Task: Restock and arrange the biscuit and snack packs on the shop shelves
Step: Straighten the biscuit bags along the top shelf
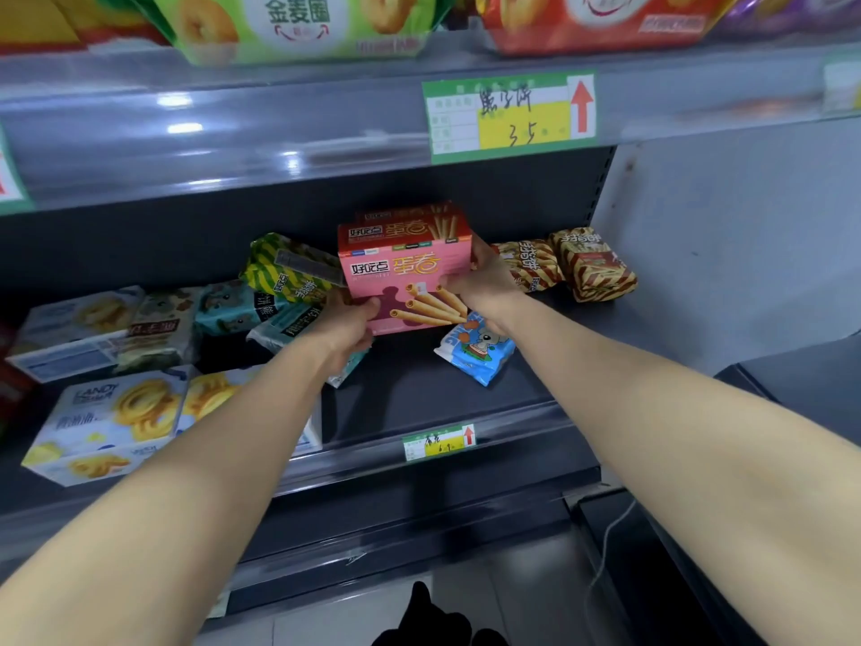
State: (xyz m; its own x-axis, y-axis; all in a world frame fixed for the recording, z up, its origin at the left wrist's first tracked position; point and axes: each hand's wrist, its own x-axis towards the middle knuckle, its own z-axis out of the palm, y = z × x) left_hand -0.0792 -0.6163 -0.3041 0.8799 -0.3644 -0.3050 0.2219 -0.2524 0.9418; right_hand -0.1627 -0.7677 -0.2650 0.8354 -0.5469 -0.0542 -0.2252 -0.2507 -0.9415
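Head view: L hand (347,326) and R hand (484,279) both grip the pink egg-roll box (405,282). L thumb lies on the front face by the lower left corner w/ fingers curled under. R fingers wrap the right edge and pinch onto the front. The box sits mid-shelf, towards the back, tilted w/ its red top showing. Can't tell if its base touches the shelf (419,389) or hangs just above. A second red box (410,211) of the same kind stands right behind it, touching or nearly so.

Other stock on this shelf:
- green-yellow striped pack (284,268), just left of the box
- teal packs (233,310), by the L wrist
- blue-white snack pack (475,352), under the R wrist
- brown striped packs (591,268), near the back right corner
- butter cookie boxes (107,421), at the front left edge
- price tag (440,442), on the front edge strip

Handling, my guess: the carton is thin card, prob. light, stiff enough to hold shape but dents if squeezed. The rolls inside are brittle, so no dropping or hard shoving. The printed card looks smooth, maybe a bit slick. Best hold is by the two short sides or bottom corners, as now, and set it down flat. The soft packs nearby will crumple if the box gets pushed into them.
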